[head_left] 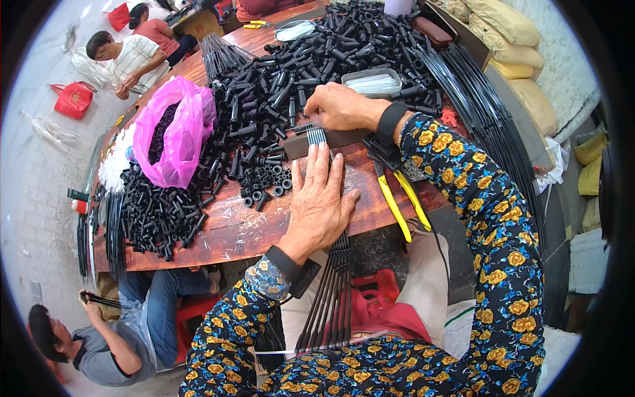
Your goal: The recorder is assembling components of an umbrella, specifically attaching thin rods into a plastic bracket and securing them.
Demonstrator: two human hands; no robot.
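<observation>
My left hand (316,208) lies flat, fingers stretched, over a row of thin black rods (331,291) that runs from my lap up to the table edge. The rods' pale tips (316,135) show just past its fingertips, against a dark block (299,144). Above those tips, my right hand (345,107) is closed, fingers curled in a pinch; what they hold is too small to make out. Right of the left hand lie pliers with yellow handles (395,206). Small black ring-shaped parts (266,180) stand to its left.
A large heap of black tubular parts (264,99) covers the table (238,228). On it are a tray of thin white sticks (372,83) and a pink plastic bag (188,142). Bundled black rods (489,112) lie at the right. Another person (109,344) sits at lower left.
</observation>
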